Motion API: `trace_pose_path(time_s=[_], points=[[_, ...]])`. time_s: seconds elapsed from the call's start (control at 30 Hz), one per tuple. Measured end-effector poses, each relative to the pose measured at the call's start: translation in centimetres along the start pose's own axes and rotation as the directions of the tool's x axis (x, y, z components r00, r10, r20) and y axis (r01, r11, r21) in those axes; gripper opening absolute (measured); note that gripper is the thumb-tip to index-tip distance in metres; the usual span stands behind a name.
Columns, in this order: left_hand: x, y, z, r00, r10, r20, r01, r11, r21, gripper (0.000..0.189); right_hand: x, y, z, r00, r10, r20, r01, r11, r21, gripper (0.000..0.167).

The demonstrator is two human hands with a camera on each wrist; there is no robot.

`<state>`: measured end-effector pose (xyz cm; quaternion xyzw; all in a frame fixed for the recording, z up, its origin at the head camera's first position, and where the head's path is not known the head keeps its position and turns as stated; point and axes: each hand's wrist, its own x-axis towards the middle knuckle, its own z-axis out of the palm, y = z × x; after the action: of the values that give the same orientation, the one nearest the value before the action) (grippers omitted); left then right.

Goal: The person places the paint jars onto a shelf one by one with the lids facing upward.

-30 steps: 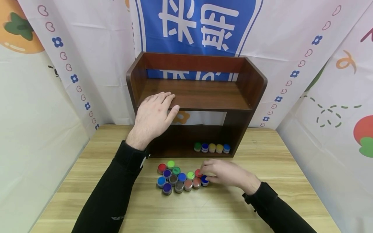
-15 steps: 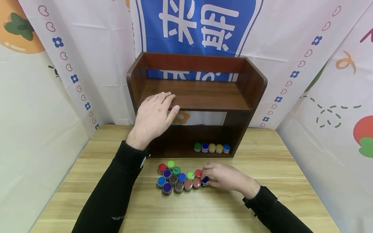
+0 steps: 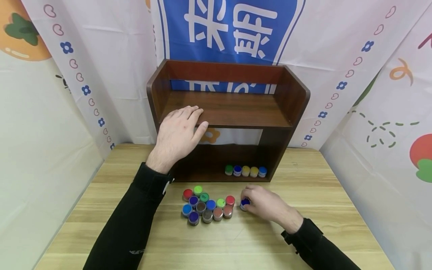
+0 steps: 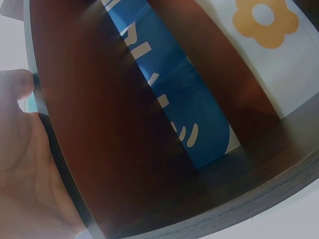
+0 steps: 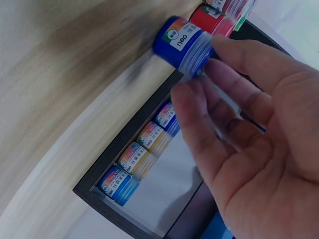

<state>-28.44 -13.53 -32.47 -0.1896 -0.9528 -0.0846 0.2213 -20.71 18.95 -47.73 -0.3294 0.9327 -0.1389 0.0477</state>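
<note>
In the head view my right hand (image 3: 266,204) pinches a small dark blue paint jar (image 3: 244,204) low over the table, just right of a cluster of paint jars (image 3: 210,205). The right wrist view shows this blue-lidded jar (image 5: 182,45) with its printed label, thumb and fingertips at its clear end. My left hand (image 3: 179,135) lies on the left front of the brown wooden shelf's upper board (image 3: 233,108), fingers fairly straight. In the left wrist view only part of that hand (image 4: 30,164) shows, beside the board's edge.
Several paint jars (image 3: 245,171), green, blue and yellow, stand in a row at the right of the shelf's lower compartment (image 3: 202,174). The wooden table (image 3: 256,247) extends in front. Printed cloth (image 3: 118,75) hangs behind and at both sides.
My right hand has taken hold of the dark blue jar and moved it slightly right, apart from the cluster. The red jar there shows fully now. My left hand has stayed put.
</note>
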Motion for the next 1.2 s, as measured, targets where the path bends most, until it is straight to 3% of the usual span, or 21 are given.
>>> trace_pose_path(time_s=[0.13, 0.43, 0.6, 0.77, 1.2], points=[[0.0, 0.0, 0.0, 1.000, -0.003, 0.006, 0.003, 1.000, -0.004, 0.068, 0.0, 0.0, 0.0, 1.000, 0.013, -0.002, -0.013, 1.000, -0.001, 0.015], [0.0, 0.0, -0.1, 1.000, -0.004, 0.010, 0.004, 1.000, -0.010, 0.068, -0.1, 0.6, 0.5, 0.995, -0.104, 0.006, 0.104, 0.995, 0.007, 0.018], [0.0, 0.0, -0.1, 1.000, -0.006, 0.013, 0.006, 1.000, -0.004, 0.068, 0.0, 0.5, 0.4, 0.995, -0.098, 0.018, 0.098, 0.995, 0.000, 0.017], [0.0, 0.0, -0.1, 1.000, -0.004, 0.005, 0.004, 1.000, -0.001, 0.068, 0.0, 0.1, -0.7, 0.998, -0.069, -0.001, 0.069, 0.998, 0.002, 0.018], [0.0, 0.0, 0.0, 1.000, -0.002, 0.004, 0.002, 1.000, 0.002, 0.068, 0.0, -0.8, -4.9, 0.982, -0.134, -0.135, 0.129, 0.991, -0.048, 0.020]])
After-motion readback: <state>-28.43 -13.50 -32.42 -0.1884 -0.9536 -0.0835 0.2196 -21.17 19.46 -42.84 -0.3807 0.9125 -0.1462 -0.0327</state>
